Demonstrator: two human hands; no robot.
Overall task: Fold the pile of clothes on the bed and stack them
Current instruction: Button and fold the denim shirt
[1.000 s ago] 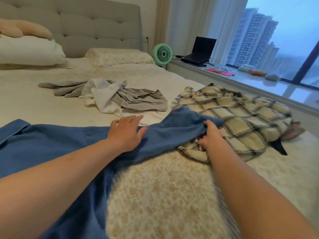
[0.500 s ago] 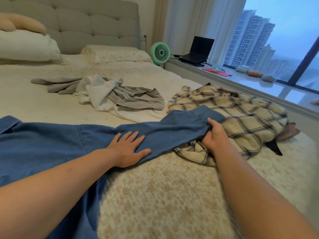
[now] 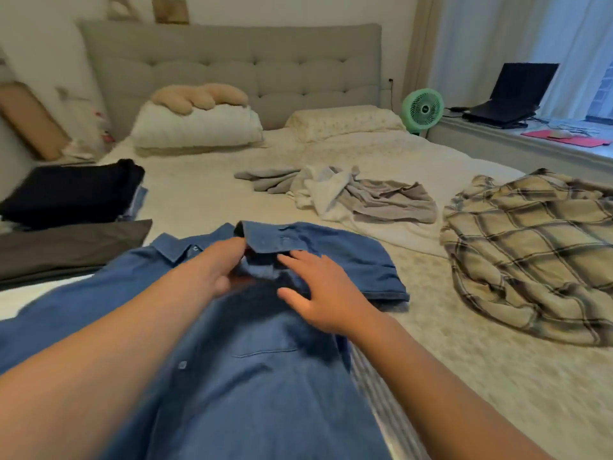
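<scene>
A blue denim shirt lies spread on the bed in front of me, its right sleeve folded across the chest. My left hand pinches the sleeve cuff just below the collar. My right hand rests flat on the folded sleeve, fingers spread. Beyond the shirt lies a crumpled heap of grey and white clothes. A beige plaid shirt is bunched at the right. A stack of folded dark clothes sits at the left, with a folded dark grey garment in front of it.
Two pillows and a padded grey headboard are at the far end. A green fan, a laptop and a pink pad stand on the window ledge at the right. A cardboard piece leans at the left.
The right sleeve, stretched out towards the plaid shirt before, now lies folded over the chest. Both hands have come together near the collar. My view has swung left, showing the folded stack.
</scene>
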